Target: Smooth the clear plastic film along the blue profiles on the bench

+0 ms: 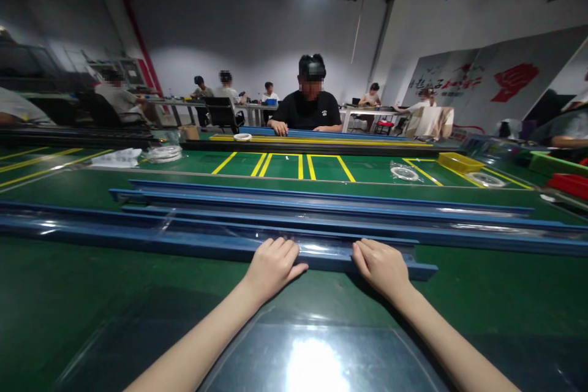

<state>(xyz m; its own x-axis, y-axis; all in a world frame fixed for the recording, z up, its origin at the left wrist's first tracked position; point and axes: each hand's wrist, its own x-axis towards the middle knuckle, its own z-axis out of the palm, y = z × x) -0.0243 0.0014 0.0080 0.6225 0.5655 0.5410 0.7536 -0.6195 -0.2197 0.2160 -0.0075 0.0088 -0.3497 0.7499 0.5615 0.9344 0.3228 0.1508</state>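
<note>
A long blue channel profile (197, 242) lies across the green table in front of me, with glossy clear film along its trough. My left hand (274, 263) is closed over its near edge, fingers curled into the channel and thumb along the front. Further right, near the profile's end, my right hand (381, 262) grips the same edge in the same way. The fingertips of both hands are hidden inside the channel. Just behind lie more blue profiles (321, 199), parallel to the held one.
A clear plastic sheet (257, 355) reflects a lamp at the near edge. Beyond the profiles are yellow tape markings (301, 166), coiled white rings (164, 153), a yellow tray (459, 162) and a red bin (568, 185). A person in black (310, 111) sits opposite, hands at another blue profile.
</note>
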